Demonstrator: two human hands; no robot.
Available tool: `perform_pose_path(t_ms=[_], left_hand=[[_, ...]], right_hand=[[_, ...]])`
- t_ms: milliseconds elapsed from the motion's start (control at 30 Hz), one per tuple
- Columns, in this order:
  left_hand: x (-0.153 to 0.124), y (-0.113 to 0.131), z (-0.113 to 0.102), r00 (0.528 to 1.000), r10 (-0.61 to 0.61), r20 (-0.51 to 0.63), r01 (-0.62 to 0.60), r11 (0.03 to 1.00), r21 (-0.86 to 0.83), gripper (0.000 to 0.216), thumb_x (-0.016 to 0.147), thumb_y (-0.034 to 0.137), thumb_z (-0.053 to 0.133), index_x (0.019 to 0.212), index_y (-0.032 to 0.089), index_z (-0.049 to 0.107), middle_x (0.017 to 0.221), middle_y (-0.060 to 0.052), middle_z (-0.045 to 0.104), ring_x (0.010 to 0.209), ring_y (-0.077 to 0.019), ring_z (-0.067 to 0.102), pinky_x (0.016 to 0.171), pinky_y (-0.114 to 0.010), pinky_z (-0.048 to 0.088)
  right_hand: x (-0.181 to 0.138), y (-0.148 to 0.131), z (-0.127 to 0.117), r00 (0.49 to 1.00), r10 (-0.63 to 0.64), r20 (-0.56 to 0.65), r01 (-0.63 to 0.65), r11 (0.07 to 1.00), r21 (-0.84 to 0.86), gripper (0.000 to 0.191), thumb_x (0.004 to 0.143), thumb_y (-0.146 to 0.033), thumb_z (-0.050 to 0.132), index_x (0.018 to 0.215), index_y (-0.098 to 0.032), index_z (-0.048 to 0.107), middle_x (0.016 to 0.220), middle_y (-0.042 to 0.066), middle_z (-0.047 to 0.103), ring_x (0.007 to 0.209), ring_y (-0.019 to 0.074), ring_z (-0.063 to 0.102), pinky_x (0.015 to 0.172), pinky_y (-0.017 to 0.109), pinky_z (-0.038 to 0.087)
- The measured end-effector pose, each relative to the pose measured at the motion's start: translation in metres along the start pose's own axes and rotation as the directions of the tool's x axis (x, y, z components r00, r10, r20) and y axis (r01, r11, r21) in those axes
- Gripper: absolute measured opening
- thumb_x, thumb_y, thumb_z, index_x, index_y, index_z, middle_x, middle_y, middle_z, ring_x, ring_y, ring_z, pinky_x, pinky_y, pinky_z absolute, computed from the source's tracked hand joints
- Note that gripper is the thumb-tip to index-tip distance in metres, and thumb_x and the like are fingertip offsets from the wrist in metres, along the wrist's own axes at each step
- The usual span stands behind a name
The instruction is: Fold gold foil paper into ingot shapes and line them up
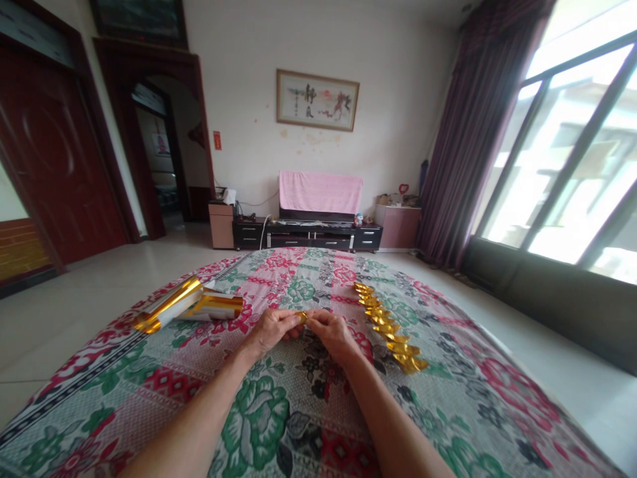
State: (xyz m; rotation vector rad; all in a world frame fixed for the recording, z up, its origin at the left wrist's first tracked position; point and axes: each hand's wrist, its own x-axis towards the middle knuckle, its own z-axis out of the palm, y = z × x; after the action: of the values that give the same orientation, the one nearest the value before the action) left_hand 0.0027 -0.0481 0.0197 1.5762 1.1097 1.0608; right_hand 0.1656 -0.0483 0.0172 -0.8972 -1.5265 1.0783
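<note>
My left hand (273, 328) and my right hand (329, 330) meet over the middle of the cloth-covered table. Between their fingertips they pinch a small piece of gold foil paper (302, 317), mostly covered by my fingers; its exact folded shape is hidden. To the right of my right hand runs a slanting row of several folded gold paper ingots (386, 328), close against one another. Rolled sheets of gold foil paper (213, 307) with pale inner sides lie left of my left hand, and another curled roll (172, 303) rests beside them.
A floral tablecloth (259, 425) spreads over the rounded table. Beyond its far edge stands a low black cabinet (311, 240) bearing a screen draped with a pink cloth (321, 190). A purple curtain (460, 133) hangs by the window on the right.
</note>
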Motion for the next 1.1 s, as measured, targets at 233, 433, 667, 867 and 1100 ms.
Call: perform_pose_path(t_ms=[233, 433, 667, 867, 1100], left_hand=[[-0.001, 0.002, 0.001, 1.000, -0.001, -0.001, 0.001, 1.000, 0.000, 0.037, 0.073, 0.040, 0.056, 0.098, 0.016, 0.068, 0.072, -0.005, 0.069, 0.059, -0.0139, 0.058, 0.052, -0.022, 0.040], [0.002, -0.002, 0.001, 0.999, -0.001, -0.049, 0.001, 1.000, 0.004, 0.035, 0.073, 0.040, 0.055, 0.094, 0.016, 0.069, 0.074, -0.006, 0.069, 0.059, -0.0151, 0.059, 0.050, -0.023, 0.040], [0.002, -0.004, 0.001, 0.998, -0.002, -0.058, 0.003, 1.000, 0.022, 0.037, 0.075, 0.041, 0.053, 0.098, 0.015, 0.067, 0.075, -0.006, 0.070, 0.062, -0.0159, 0.061, 0.051, -0.023, 0.040], [-0.002, 0.002, -0.001, 1.000, -0.017, 0.000, 0.017, 1.000, 0.006, 0.036, 0.074, 0.039, 0.054, 0.097, 0.015, 0.067, 0.074, -0.004, 0.069, 0.061, -0.0148, 0.059, 0.053, -0.023, 0.040], [-0.003, 0.005, -0.001, 0.999, -0.014, 0.029, 0.014, 1.000, 0.008, 0.034, 0.074, 0.039, 0.055, 0.094, 0.015, 0.068, 0.073, -0.004, 0.068, 0.061, -0.0138, 0.057, 0.053, -0.022, 0.039]], right_hand=[[0.000, 0.004, 0.000, 1.000, 0.025, -0.016, -0.024, 0.999, 0.030, 0.016, 0.067, -0.032, 0.060, 0.070, -0.017, 0.066, 0.069, -0.001, 0.062, 0.062, 0.0117, 0.054, 0.059, 0.021, 0.043], [0.000, 0.002, 0.002, 0.970, -0.232, -0.067, 0.199, 0.928, -0.315, 0.012, 0.072, -0.025, 0.057, 0.070, -0.020, 0.067, 0.075, 0.002, 0.059, 0.074, 0.0143, 0.054, 0.070, 0.025, 0.043], [-0.001, 0.001, 0.004, 0.920, -0.391, -0.014, 0.343, 0.823, -0.453, 0.018, 0.079, -0.024, 0.051, 0.077, -0.020, 0.069, 0.081, 0.005, 0.057, 0.079, 0.0145, 0.052, 0.074, 0.026, 0.043], [0.003, 0.005, -0.005, 0.981, -0.185, 0.054, 0.193, 0.939, -0.284, 0.022, 0.077, -0.030, 0.053, 0.068, -0.019, 0.069, 0.088, 0.004, 0.060, 0.083, 0.0154, 0.055, 0.077, 0.027, 0.041], [0.004, 0.006, -0.007, 1.000, -0.008, -0.005, 0.007, 0.994, -0.110, 0.024, 0.069, -0.037, 0.059, 0.059, -0.016, 0.065, 0.086, 0.004, 0.059, 0.081, 0.0150, 0.052, 0.073, 0.025, 0.039]])
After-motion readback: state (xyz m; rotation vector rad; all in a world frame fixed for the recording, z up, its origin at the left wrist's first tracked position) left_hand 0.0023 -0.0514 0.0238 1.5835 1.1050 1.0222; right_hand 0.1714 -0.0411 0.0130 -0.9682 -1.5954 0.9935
